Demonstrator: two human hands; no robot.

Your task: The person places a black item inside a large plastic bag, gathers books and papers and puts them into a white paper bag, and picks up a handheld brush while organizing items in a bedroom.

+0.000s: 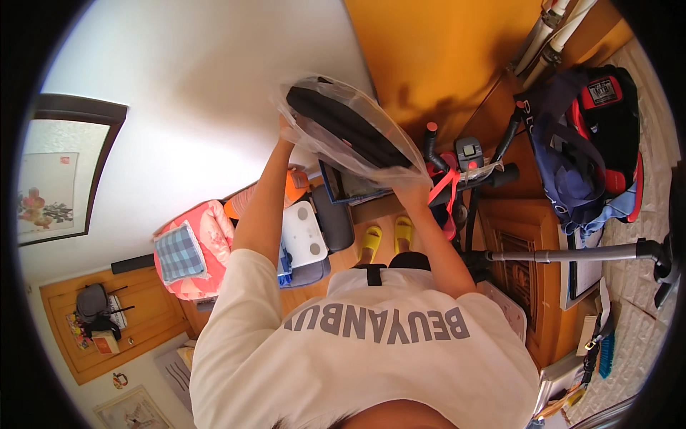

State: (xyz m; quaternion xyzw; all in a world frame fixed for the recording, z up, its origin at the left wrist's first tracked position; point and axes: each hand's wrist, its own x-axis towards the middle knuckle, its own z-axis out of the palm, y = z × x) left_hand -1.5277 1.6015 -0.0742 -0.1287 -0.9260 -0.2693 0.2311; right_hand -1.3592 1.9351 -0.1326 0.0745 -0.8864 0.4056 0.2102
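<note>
Raised in front of me, a clear plastic bag (314, 146) has a long, black, rounded thing (350, 129) in it or behind its film; I cannot make out its kind. My left hand (287, 130) is closed on the bag's left edge, its fingers partly hidden behind the plastic. At the lower right end of the bag, my right hand (412, 193) grips the edge, fingers mostly covered. Just right of that hand are an exercise bike's handlebars (432, 139), a small grey console (468, 150) and a red strap (444, 186).
White wall and an orange-brown wooden panel (443, 57) rise ahead. Blue and black bags (579, 164) hang at right, above a grey metal pole (564, 254). Left of my legs are a white scale (304, 232) and pink bedding (196, 279). Yellow slippers (404, 232) are on my feet.
</note>
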